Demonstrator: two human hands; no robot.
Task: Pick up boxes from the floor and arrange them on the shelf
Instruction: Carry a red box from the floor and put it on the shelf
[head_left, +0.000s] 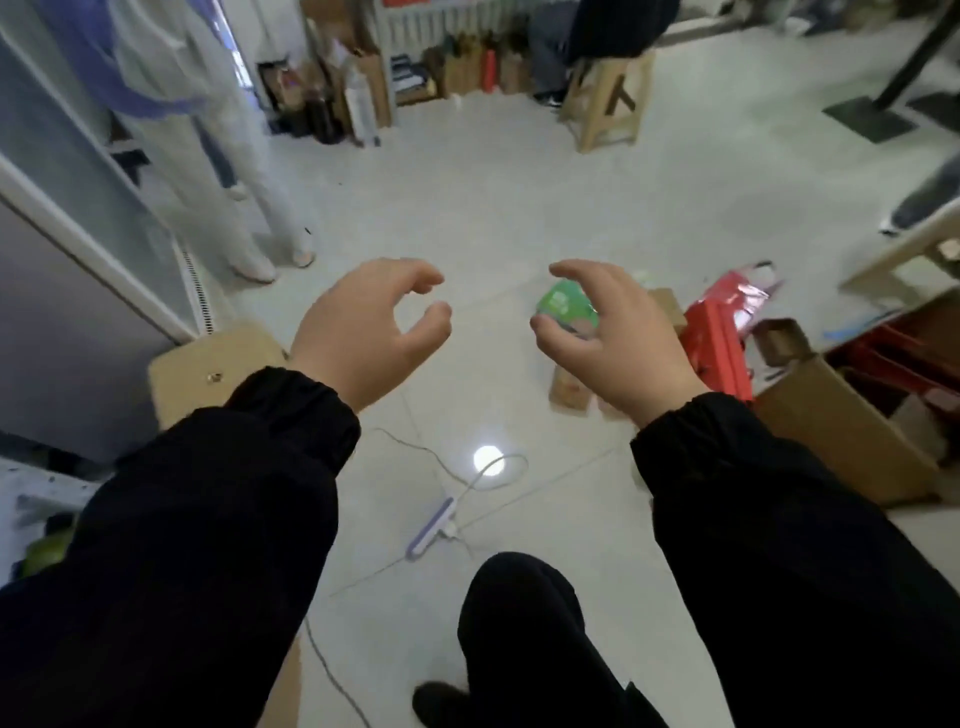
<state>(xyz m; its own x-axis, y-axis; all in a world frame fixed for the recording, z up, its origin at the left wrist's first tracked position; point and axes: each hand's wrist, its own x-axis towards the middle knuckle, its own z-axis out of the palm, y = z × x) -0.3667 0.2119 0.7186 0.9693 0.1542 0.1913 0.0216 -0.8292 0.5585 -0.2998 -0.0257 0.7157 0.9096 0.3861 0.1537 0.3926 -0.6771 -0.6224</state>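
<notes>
My left hand (363, 332) and my right hand (613, 338) are both held out above the tiled floor. Their fingers are loosely curled and hold nothing. A small green box (563, 306) lies on the floor just beyond my right hand, showing between its thumb and forefinger and partly hidden by it. A small brown box (569, 389) lies below that hand. Red boxes (719, 343) and a red foil bag lie to the right of it. A white-framed cabinet (93, 249) stands at the left.
An open cardboard carton (841, 436) sits at the right and a flat cardboard piece (208, 364) at the left. A power strip (431, 530) and its cable cross the floor near my leg. A person in white trousers (249, 197) stands at the left. A wooden stool (608, 98) is farther back.
</notes>
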